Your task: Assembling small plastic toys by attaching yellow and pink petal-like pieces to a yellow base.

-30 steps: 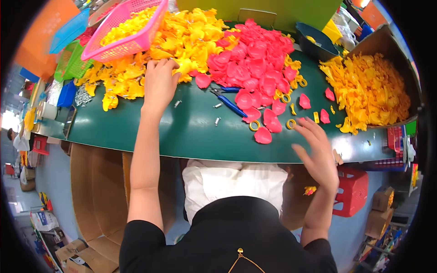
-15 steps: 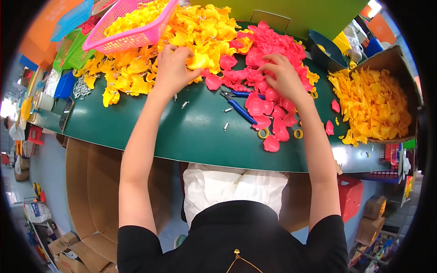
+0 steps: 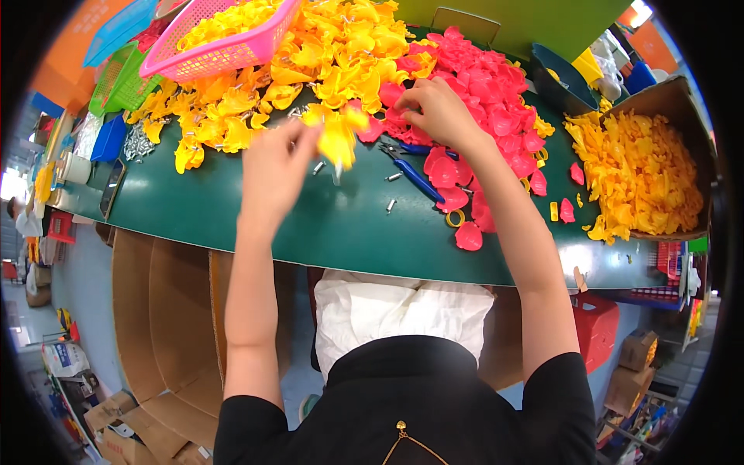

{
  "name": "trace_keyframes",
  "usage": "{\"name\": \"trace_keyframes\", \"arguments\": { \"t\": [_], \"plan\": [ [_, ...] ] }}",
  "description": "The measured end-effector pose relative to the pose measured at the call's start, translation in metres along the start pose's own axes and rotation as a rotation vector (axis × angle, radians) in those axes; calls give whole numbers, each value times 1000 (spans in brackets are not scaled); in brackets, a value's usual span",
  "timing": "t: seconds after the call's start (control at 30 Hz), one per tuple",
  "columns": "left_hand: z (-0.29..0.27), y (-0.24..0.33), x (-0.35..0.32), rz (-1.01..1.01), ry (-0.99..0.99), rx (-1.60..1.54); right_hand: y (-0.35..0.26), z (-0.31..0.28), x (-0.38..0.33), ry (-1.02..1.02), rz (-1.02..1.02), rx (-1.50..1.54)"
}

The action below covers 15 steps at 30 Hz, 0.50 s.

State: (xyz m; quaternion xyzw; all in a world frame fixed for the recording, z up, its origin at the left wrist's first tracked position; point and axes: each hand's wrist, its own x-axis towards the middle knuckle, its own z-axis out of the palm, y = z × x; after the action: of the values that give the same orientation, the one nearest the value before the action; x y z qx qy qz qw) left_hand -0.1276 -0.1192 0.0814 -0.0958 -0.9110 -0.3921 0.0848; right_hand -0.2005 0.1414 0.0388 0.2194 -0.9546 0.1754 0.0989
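My left hand (image 3: 275,170), blurred by motion, is over the table left of centre. Its thumb and fingers are pinched on a curved yellow plastic piece (image 3: 333,136), which is smeared, with a small greyish part at its lower end. At the left edge of a pile of pink plastic shells (image 3: 496,101) is my right hand (image 3: 440,115), its fingers curled together; whatever they hold is hidden among the pink pieces. Blue-handled nippers (image 3: 418,182) lie on the table just below it. Small metal cylinders (image 3: 390,205) are scattered between the hands.
Yellow pieces are heaped (image 3: 225,116) at the back left under a pink basket (image 3: 232,58). A cardboard box (image 3: 686,116) of yellow pieces stands at right, near a dark bowl (image 3: 562,85). A blue bin (image 3: 110,139) and a phone (image 3: 113,188) are at left.
My left hand has drawn back toward me from the yellow heap, bringing a yellow piece. My right hand has shifted left across the pink pile, and its fingers have closed.
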Motion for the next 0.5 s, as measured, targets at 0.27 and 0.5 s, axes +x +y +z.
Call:
{"name": "trace_keyframes", "arguments": {
  "t": [0.27, 0.5],
  "plan": [
    [38, -22, -84, 70, 50, 189, 1, 14, 6, 24, -107, 27],
    [20, -18, -103, 432, 9, 111, 9, -2, 3, 153, -76, 44]
  ]
}}
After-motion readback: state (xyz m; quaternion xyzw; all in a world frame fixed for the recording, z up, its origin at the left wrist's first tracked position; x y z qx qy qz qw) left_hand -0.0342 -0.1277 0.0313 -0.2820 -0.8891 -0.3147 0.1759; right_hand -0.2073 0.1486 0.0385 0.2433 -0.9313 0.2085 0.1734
